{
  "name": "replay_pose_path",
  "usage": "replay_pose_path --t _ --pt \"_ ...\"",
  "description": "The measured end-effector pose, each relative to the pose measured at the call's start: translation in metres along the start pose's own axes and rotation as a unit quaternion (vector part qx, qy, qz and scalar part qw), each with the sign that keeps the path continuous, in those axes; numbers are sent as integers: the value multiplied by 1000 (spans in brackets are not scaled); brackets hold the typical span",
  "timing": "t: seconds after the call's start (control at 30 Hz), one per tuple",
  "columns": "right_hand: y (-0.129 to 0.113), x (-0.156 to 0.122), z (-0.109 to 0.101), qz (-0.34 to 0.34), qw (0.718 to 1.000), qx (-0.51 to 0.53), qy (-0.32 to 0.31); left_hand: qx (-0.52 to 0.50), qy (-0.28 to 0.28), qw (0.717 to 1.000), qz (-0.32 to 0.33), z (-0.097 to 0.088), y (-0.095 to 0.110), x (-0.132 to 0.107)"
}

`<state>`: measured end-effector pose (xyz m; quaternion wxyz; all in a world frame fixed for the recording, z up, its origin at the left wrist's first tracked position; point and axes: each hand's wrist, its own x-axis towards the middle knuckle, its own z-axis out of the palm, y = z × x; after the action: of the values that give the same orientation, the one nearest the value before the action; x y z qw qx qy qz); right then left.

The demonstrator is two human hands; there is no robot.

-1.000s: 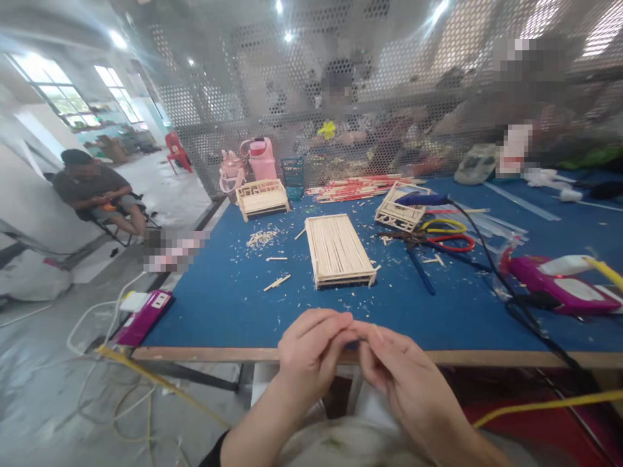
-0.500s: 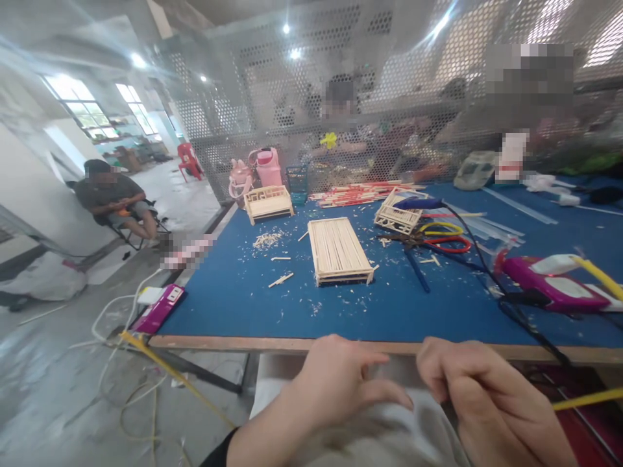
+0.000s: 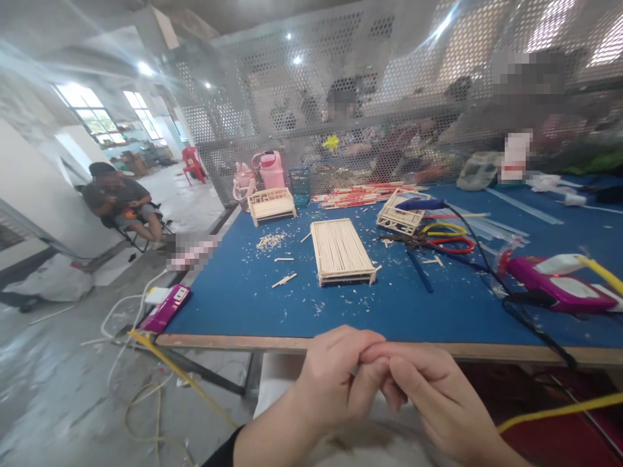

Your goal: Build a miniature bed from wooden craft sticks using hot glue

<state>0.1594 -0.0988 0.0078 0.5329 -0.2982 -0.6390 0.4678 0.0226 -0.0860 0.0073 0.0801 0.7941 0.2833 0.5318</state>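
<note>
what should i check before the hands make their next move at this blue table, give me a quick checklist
1. Hands empty: left hand and right hand are pinched together by the table edge, and anything between the fingers is hidden. Cannot tell.
2. Stick panel lies flat, apart from other things. Ok.
3. The mat between hands and panel holds only wood scraps. Ok.
4. Black cord crosses the right side down to the near edge, a likely snag for the right hand. Not ok.
5. Blue corded tool rests on a small stick frame; on or off: cannot tell.
</note>
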Motion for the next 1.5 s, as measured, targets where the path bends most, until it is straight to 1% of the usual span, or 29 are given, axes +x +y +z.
replay_pose_path --t 0.13,0.2,0.23,0.3,0.37,0.4,0.43,0.47,0.53,0.6,0.67,0.7,0.8,0.83,0.87,0.9,0.97,1.03,1.07,1.13,1.2,1.27,1.3,1.33,1.37,1.4,1.47,1.5 --pt "4 2 -5 12 1000 -14 -2 21 -10 999 42 2 -5 -2" --pt "10 2 -8 27 999 -23 18 13 -11 999 37 3 -6 -3" --pt "12 2 -9 34 998 -31 39 5 -9 1000 20 4 -7 -3" --pt "15 3 -10 30 993 -63 101 -29 6 999 -23 6 -7 -5" --pt "16 6 -10 -2 981 -98 165 -101 23 992 -71 8 -7 -8" --pt "16 7 -9 -21 977 -112 180 -155 25 983 -96 10 -6 -10" --pt "16 8 -8 -37 975 -128 177 -217 23 968 -123 12 -5 -13" --pt "16 10 -7 -47 975 -146 162 -279 19 948 -153 13 -5 -15" --pt "17 12 -6 -53 973 -197 108 -381 18 899 -215 15 -4 -18" --pt "19 13 -7 -65 963 -249 77 -437 37 857 -271 14 -5 -18" --pt "21 13 -11 -78 955 -277 68 -473 53 817 -327 11 -10 -16" --pt "21 12 -13 -81 954 -281 60 -496 53 792 -353 8 -12 -14" --pt "21 12 -18 -78 960 -267 15 -578 25 704 -411 2 -22 -11" --pt "20 12 -19 -72 962 -264 0 -603 16 679 -419 1 -24 -10" --pt "19 13 -20 -65 962 -265 -9 -623 10 659 -421 0 -26 -10" --pt "18 13 -21 -55 961 -269 -13 -639 8 645 -420 -1 -27 -10" --pt "16 15 -24 -33 959 -280 -30 -657 9 630 -414 -1 -28 -11" --pt "13 17 -26 -7 960 -272 -73 -667 4 621 -411 0 -29 -14" --pt "13 18 -27 8 960 -259 -105 -670 -1 618 -411 0 -30 -16" --pt "14 18 -29 43 959 -227 -167 -666 -11 617 -419 -1 -32 -20" --pt "20 17 -31 70 958 -190 -204 -649 -14 624 -434 -1 -34 -24" --pt "27 15 -31 89 960 -158 -213 -624 -15 636 -454 -2 -35 -27" --pt "30 14 -32 102 963 -152 -201 -603 -13 648 -465 -3 -35 -28" --pt "33 15 -34 116 965 -157 -177 -572 -11 667 -477 -6 -35 -28" --pt "34 17 -36 129 965 -175 -147 -530 -11 694 -488 -9 -36 -28" --pt "35 21 -40 138 962 -205 -114 -472 -13 730 -494 -14 -37 -26" --pt "34 33 -50 131 951 -275 -52 -314 -29 822 -475 -29 -44 -22" --pt "33 41 -57 122 943 -308 -29 -214 -44 869 -444 -39 -50 -18"
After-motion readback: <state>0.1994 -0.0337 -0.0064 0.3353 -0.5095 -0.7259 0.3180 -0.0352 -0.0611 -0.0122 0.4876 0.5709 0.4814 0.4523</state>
